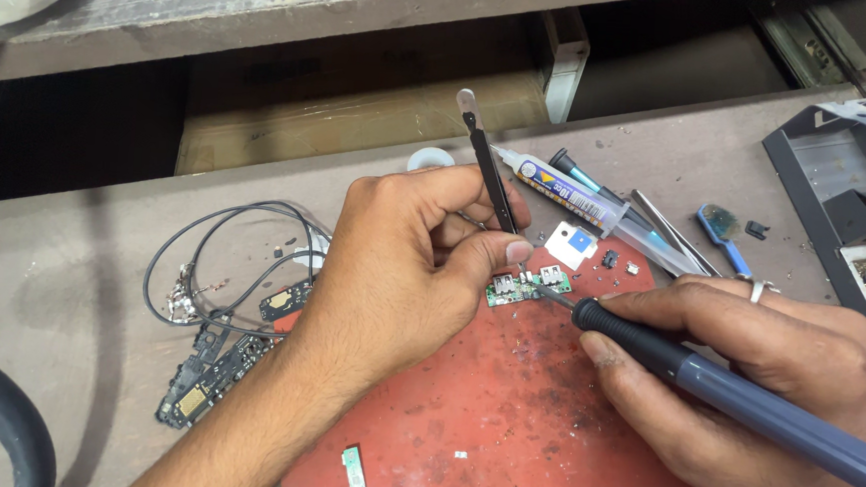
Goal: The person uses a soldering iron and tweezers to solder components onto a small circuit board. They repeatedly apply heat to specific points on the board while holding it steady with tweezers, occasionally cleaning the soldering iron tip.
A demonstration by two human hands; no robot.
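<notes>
Green circuit board (526, 285) lies on the red mat (502, 428) atop the bench (70, 281), left hand (407, 262) fingers pinched shut on black tweezers (488, 167) over it, right hand (745, 378) fingers wrapped around soldering iron (724, 392), tip touching the board.

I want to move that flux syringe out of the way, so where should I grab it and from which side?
Probably by the middle of the syringe barrel, coming from above and from the far edge of the table. It lies flat and slanted, with its tip toward the left hand and tweezers. A dark pen-like tool lies close against it, so pinch across the barrel's width.
</notes>
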